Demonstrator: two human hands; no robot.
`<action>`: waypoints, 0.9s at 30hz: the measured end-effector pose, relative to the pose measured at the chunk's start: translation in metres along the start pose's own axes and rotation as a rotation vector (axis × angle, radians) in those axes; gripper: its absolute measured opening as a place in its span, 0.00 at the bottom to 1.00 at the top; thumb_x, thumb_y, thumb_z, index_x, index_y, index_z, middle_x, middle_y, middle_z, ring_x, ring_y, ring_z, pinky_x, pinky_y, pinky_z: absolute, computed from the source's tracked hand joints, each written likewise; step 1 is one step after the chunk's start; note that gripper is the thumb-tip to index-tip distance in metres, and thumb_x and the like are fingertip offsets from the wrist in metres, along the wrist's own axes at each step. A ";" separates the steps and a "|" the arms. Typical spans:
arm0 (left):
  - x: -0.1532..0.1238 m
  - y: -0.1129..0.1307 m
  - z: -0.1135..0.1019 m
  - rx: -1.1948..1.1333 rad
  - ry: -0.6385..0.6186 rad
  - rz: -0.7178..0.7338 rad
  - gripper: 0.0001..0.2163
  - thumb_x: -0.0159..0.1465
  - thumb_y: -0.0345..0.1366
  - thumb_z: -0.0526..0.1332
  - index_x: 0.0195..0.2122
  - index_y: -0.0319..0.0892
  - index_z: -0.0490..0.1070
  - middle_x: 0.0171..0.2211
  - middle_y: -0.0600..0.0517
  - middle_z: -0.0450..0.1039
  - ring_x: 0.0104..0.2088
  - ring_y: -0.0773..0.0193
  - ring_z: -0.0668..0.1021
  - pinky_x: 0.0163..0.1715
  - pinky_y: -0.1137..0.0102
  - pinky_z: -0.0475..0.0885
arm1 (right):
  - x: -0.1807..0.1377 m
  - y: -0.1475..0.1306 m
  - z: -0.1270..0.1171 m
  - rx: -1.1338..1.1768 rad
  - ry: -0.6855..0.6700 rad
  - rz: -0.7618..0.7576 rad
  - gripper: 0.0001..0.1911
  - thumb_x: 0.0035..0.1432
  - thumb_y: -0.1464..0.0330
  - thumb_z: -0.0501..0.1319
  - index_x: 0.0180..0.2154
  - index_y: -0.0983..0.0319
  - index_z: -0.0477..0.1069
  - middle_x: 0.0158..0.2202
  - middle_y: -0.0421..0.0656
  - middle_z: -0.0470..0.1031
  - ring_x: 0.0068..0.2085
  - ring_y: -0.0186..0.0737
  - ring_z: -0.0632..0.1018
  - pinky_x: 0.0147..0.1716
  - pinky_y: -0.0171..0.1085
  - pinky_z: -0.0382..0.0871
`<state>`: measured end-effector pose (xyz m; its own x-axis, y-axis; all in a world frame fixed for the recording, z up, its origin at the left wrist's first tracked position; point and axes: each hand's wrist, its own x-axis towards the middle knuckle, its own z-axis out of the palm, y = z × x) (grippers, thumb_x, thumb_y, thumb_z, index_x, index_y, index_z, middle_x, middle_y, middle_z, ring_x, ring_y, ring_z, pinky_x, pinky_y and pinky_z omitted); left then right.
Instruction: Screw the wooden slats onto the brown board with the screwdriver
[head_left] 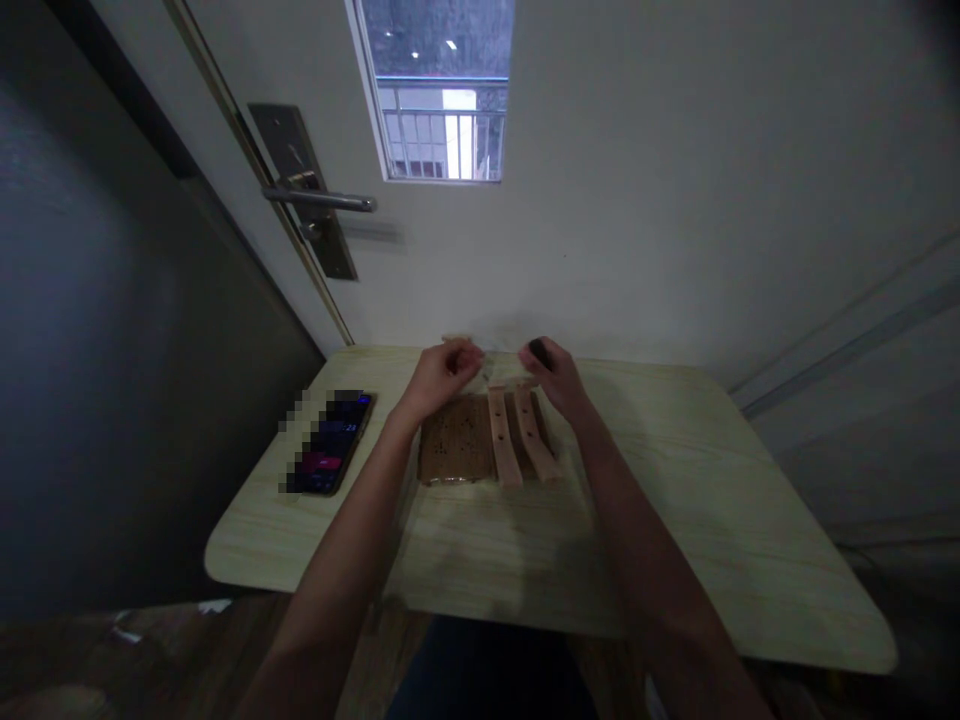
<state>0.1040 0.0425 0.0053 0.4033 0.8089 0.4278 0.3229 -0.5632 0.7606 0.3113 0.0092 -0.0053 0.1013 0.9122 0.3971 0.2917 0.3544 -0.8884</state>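
Observation:
On the pale wooden table [675, 500] lies a brown board with small holes [455, 440], and two narrow wooden strips [517, 440] rest across its right part. My left hand [441, 375] hovers over the board's far edge with its fingers curled in a loose pinch. My right hand [551, 378] is beyond the strips' far ends, fingers closed around a small dark object [538, 350]. Between the two hands something small and pale shows, too dim to name.
A phone [330, 455] with a lit screen lies on the table's left side. A white door with a metal lever handle [322, 200] and a small window [442, 90] stands right behind the table. A dark wall is at the left.

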 end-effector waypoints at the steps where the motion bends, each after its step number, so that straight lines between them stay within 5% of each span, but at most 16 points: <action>1: -0.005 0.003 0.001 -0.097 0.016 0.005 0.08 0.59 0.34 0.64 0.37 0.37 0.74 0.29 0.51 0.75 0.28 0.68 0.74 0.28 0.75 0.65 | -0.004 -0.002 0.000 -0.058 -0.033 -0.033 0.25 0.49 0.44 0.62 0.27 0.60 0.66 0.24 0.37 0.66 0.26 0.32 0.67 0.27 0.33 0.61; 6: -0.029 0.015 0.011 -0.300 0.016 0.061 0.08 0.56 0.37 0.69 0.32 0.38 0.76 0.28 0.51 0.76 0.27 0.68 0.73 0.28 0.74 0.65 | -0.019 -0.005 -0.001 -0.334 -0.051 -0.134 0.23 0.52 0.47 0.63 0.27 0.60 0.66 0.25 0.39 0.69 0.27 0.34 0.69 0.28 0.35 0.60; 15: -0.044 0.007 0.023 0.042 -0.082 0.091 0.05 0.58 0.30 0.66 0.36 0.41 0.80 0.28 0.52 0.78 0.28 0.67 0.76 0.28 0.74 0.67 | -0.025 -0.003 0.003 -0.334 0.058 -0.157 0.17 0.54 0.55 0.64 0.26 0.59 0.63 0.24 0.37 0.67 0.26 0.34 0.67 0.30 0.35 0.61; 21: -0.044 0.006 0.024 0.047 -0.082 0.090 0.04 0.60 0.30 0.66 0.35 0.42 0.79 0.31 0.52 0.80 0.30 0.66 0.79 0.33 0.72 0.72 | -0.028 -0.003 0.004 -0.357 0.074 -0.156 0.16 0.54 0.56 0.64 0.25 0.59 0.63 0.24 0.38 0.68 0.27 0.34 0.68 0.30 0.35 0.63; 27: -0.044 0.002 0.027 0.096 -0.131 0.078 0.05 0.60 0.29 0.65 0.36 0.42 0.79 0.33 0.51 0.81 0.32 0.63 0.80 0.35 0.70 0.73 | -0.029 -0.008 -0.003 -0.350 -0.044 -0.247 0.14 0.55 0.55 0.65 0.37 0.58 0.73 0.36 0.43 0.74 0.36 0.38 0.74 0.38 0.37 0.68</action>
<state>0.1098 0.0015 -0.0251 0.5362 0.7368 0.4118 0.3641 -0.6420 0.6747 0.3087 -0.0207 -0.0095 -0.0501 0.8193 0.5711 0.6081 0.4786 -0.6333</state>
